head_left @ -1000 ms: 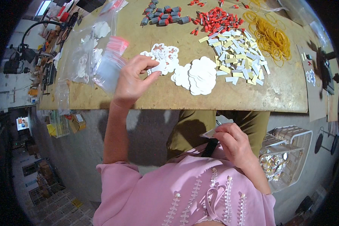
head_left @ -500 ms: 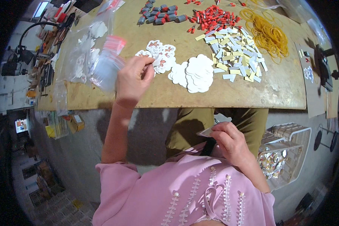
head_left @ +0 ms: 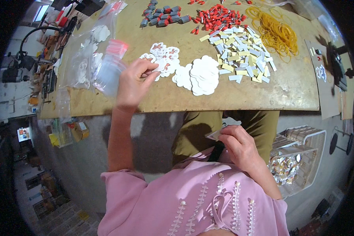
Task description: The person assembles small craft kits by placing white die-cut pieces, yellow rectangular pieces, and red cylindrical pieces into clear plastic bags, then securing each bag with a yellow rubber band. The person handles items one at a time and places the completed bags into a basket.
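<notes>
My left hand [head_left: 134,82] is over the table, thumb and fingers pinched on the edge of a printed paper cut-out [head_left: 156,67] at the near side of a loose group of them. These are white with scalloped edges and brown-red figures. Just to their right lies a pile of plain white scalloped cut-outs [head_left: 204,76]. Below the table edge, above my lap, my right hand [head_left: 242,146] is closed on a small flat, translucent packet [head_left: 213,135]. A white scalloped piece [head_left: 231,122] shows behind its fingers; whether it is held too, I cannot tell.
Clear zip bags with red tops [head_left: 113,65] lie left of my left hand. Farther back are grey cylindrical parts [head_left: 161,16], red-tipped parts [head_left: 220,19], yellow and pale-blue strips [head_left: 244,53] and yellow rubber bands [head_left: 277,33]. Plastic baskets [head_left: 299,157] stand on the right.
My left hand has shifted slightly left and down, its fingertips now at the near printed cut-outs. More of the white piece shows behind my right hand, which stays almost in place.
</notes>
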`<move>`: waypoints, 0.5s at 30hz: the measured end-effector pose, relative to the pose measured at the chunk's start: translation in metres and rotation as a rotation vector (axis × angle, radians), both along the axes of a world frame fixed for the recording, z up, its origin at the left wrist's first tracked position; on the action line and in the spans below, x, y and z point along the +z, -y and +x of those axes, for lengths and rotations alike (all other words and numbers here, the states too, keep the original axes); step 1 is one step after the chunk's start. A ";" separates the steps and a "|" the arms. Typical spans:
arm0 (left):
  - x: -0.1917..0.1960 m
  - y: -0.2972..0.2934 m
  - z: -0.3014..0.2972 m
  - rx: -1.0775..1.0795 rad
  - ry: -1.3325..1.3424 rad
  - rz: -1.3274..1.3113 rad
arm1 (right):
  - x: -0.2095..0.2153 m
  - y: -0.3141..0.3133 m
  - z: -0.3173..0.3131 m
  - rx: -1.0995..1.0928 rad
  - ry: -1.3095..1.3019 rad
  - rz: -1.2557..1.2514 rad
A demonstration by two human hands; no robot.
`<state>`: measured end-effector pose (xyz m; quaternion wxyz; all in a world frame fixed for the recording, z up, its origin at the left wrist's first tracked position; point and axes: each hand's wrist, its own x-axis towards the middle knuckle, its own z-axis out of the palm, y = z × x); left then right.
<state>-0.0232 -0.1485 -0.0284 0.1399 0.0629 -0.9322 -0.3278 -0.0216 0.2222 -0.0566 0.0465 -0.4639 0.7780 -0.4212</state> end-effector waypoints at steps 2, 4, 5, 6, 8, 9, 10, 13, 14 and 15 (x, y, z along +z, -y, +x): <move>0.007 0.004 -0.003 -0.028 0.028 0.003 | -0.001 0.001 0.001 0.004 0.005 0.000; 0.014 0.003 -0.006 -0.045 0.073 -0.004 | -0.001 0.001 0.001 0.000 0.005 -0.002; 0.019 0.002 -0.008 -0.047 0.104 -0.015 | -0.002 0.001 0.001 -0.003 0.005 -0.003; 0.021 0.001 -0.010 -0.048 0.135 -0.026 | -0.002 0.000 0.001 -0.003 0.005 -0.001; 0.018 0.005 -0.011 -0.039 0.148 0.043 | -0.003 0.000 0.001 -0.004 0.007 0.004; 0.018 0.005 -0.011 -0.033 0.156 0.077 | -0.004 0.000 0.001 -0.001 0.008 0.003; 0.019 0.004 -0.011 -0.040 0.155 0.057 | -0.005 0.000 0.001 0.001 0.009 0.001; 0.024 0.000 -0.013 -0.052 0.144 0.001 | -0.006 -0.001 0.001 0.009 0.018 0.009; 0.021 0.001 -0.014 -0.054 0.136 -0.016 | -0.006 -0.001 0.001 0.012 0.022 0.013; 0.019 0.001 -0.015 -0.056 0.126 -0.035 | -0.006 -0.001 0.000 0.010 0.021 0.012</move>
